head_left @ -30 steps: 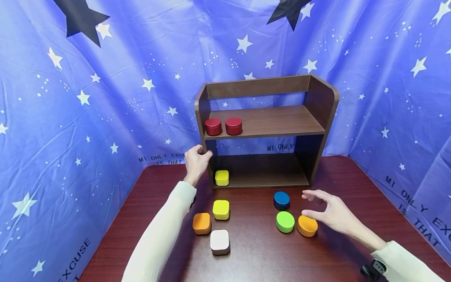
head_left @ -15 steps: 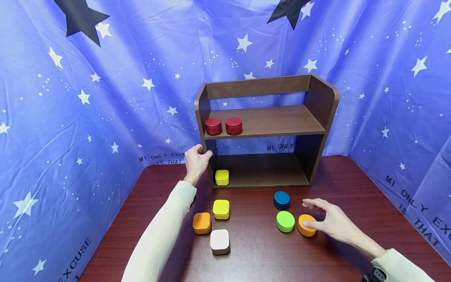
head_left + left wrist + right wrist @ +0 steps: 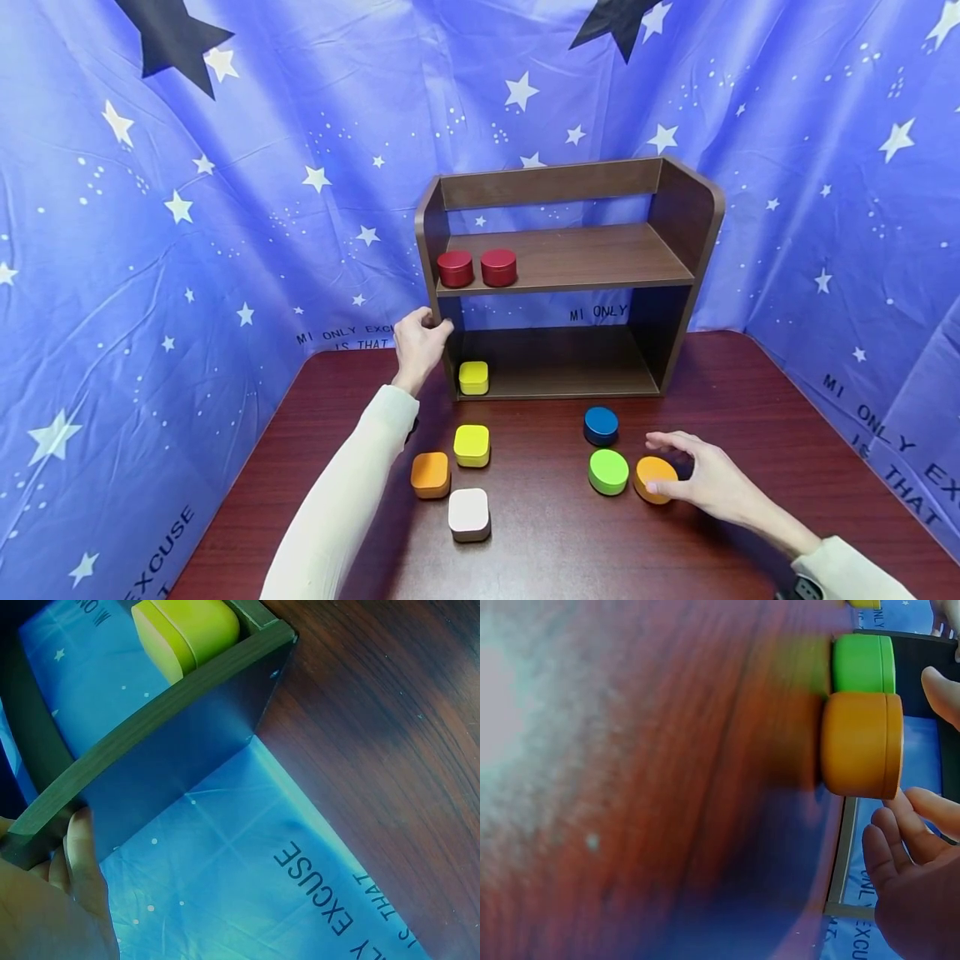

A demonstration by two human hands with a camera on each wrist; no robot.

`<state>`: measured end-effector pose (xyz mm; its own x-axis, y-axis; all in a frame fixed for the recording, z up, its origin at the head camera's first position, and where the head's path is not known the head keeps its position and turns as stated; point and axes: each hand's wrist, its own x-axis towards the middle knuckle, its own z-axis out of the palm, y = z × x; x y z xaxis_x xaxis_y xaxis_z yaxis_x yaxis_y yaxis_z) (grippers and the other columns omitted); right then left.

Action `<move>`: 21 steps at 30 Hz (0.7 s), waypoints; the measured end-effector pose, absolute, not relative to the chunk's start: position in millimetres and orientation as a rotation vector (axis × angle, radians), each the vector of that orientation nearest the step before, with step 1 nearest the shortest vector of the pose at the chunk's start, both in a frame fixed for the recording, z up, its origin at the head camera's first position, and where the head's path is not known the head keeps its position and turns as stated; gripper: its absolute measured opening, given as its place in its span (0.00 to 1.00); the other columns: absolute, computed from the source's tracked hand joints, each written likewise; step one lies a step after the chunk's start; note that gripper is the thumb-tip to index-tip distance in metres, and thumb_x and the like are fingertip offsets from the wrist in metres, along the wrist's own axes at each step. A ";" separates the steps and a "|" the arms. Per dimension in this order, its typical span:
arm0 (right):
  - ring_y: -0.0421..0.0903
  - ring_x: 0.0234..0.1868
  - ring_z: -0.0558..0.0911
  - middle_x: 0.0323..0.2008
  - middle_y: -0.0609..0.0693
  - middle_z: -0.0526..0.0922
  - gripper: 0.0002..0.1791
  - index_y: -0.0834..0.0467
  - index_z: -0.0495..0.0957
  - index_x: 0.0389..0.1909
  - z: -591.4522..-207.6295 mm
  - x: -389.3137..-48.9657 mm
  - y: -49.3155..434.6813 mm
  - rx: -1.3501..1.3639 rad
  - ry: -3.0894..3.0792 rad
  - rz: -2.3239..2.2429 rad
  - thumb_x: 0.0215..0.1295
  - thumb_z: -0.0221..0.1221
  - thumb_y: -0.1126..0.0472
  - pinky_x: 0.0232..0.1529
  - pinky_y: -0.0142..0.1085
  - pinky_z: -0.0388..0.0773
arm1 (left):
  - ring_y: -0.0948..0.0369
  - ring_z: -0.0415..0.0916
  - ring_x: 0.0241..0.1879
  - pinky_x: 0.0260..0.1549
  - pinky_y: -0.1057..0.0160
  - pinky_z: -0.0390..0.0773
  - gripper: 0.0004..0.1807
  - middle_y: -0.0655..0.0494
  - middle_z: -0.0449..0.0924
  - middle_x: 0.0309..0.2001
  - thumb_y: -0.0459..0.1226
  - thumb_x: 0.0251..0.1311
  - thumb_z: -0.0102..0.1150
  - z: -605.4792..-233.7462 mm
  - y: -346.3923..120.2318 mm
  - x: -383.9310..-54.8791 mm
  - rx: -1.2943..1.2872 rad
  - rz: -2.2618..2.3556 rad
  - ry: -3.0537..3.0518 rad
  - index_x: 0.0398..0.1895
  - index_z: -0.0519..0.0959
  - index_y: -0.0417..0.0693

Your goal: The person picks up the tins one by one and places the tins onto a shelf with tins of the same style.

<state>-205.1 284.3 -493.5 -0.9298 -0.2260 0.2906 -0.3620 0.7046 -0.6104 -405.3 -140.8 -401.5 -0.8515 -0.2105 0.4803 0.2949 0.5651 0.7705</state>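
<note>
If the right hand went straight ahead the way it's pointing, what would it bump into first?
Most likely the orange round tin: in the head view, the thumb of the right hand overlaps it, though depth is hard to judge, so they might be touching.

By my right fingers [image 3: 663,490], the smooth round tin [image 3: 653,468] is plain orange; past them, a lime-green round tin [image 3: 608,472] and a dark-blue round tin [image 3: 601,425]. At my left fingers [image 3: 442,332] the wooden shelf [image 3: 585,258] is dark brown; beyond, white stars [image 3: 520,92] dot the violet-blue cloth [image 3: 337,108].
</note>
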 end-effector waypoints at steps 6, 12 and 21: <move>0.25 0.48 0.80 0.55 0.55 0.91 0.36 0.63 0.84 0.62 -498.8 -203.1 284.1 0.500 -2.715 1.032 0.53 0.83 0.53 0.48 0.29 0.81 | 0.47 0.84 0.40 0.40 0.54 0.76 0.09 0.45 0.91 0.35 0.41 0.59 0.70 -401.5 -140.6 -405.3 -0.066 -1.256 -2.266 0.29 0.85 0.45; 0.27 0.50 0.80 0.55 0.52 0.90 0.37 0.61 0.85 0.62 -502.0 -201.5 283.1 0.483 -2.739 0.975 0.53 0.83 0.49 0.49 0.30 0.81 | 0.46 0.84 0.40 0.41 0.53 0.77 0.09 0.44 0.91 0.35 0.41 0.59 0.70 -402.0 -141.0 -405.6 -0.065 -1.253 -2.266 0.30 0.86 0.44; 0.36 0.54 0.83 0.58 0.52 0.90 0.37 0.56 0.85 0.63 -505.8 -200.5 280.5 0.467 -2.782 0.924 0.51 0.83 0.49 0.52 0.32 0.81 | 0.47 0.85 0.40 0.41 0.53 0.78 0.08 0.45 0.91 0.35 0.40 0.59 0.70 -402.0 -140.4 -406.6 -0.062 -1.252 -2.263 0.31 0.86 0.44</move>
